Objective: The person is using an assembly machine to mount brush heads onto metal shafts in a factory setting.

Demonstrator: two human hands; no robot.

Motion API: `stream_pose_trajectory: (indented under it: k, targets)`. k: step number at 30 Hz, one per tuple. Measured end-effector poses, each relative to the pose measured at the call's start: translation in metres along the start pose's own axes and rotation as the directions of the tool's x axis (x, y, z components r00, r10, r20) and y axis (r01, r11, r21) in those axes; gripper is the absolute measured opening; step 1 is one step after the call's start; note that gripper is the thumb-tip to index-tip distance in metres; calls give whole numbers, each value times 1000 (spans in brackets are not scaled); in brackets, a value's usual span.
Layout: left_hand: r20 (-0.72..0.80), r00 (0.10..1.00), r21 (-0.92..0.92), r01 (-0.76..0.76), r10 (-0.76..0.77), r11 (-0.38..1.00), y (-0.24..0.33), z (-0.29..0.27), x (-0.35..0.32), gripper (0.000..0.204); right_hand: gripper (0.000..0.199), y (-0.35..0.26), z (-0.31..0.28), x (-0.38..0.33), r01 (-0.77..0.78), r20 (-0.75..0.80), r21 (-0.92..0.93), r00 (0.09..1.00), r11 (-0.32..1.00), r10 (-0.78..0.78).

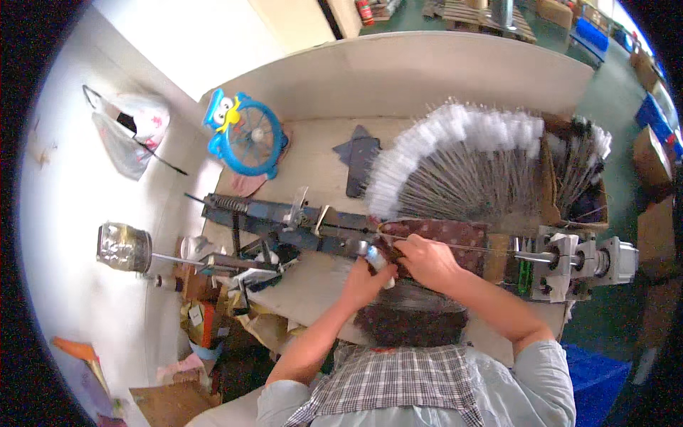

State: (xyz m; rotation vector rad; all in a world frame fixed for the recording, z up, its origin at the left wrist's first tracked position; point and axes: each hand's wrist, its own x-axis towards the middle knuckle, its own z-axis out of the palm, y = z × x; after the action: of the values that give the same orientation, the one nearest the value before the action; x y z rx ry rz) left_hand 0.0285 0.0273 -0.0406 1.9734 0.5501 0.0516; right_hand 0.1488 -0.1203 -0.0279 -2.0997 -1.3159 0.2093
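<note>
My left hand (364, 285) is closed round a small white tube with a blue part (375, 257), tilted over the bench's near side. Just right of it, my right hand (428, 262) has its fingers bent and pressed together near a dark piece; what they pinch is hidden. A thin wire (477, 248) passes by my right hand toward a shaft in metal blocks (562, 260) on the right. Left of my hands runs a long dark metal bar fixture (270, 217) with a spring and clamps. Behind my right hand lies a brown patterned cloth (455, 235).
Many white-tipped wire brushes (462, 164) fan out at the back, beside a cardboard box (594, 203) of darker ones. A phone (363, 167) and a blue toy-shaped fan (249, 135) stand further left. A jar on a rod (124, 247) juts out at the left.
</note>
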Motion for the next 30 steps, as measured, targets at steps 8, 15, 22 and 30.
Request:
stream_pose_trajectory:
  k: [8,15,22,30]
  targets:
    - [-77,779,-952,127,-622,277,-78,-100,-43,28,22,-3,-25,-11,51,32,35,998,998,-52]
    - [-136,804,-978,-17,-579,207,-110,-121,-47,18,24,-12,-27,-12,-16,131,37,991,999,11]
    - [-349,680,-936,-229,-645,266,-91,-98,-41,12,26,-33,-66,-19,78,91,90,992,993,-86]
    - [21,995,-846,68,-94,529,47,40,-21,15,18,-12,-102,-15,-50,-229,56,971,997,62]
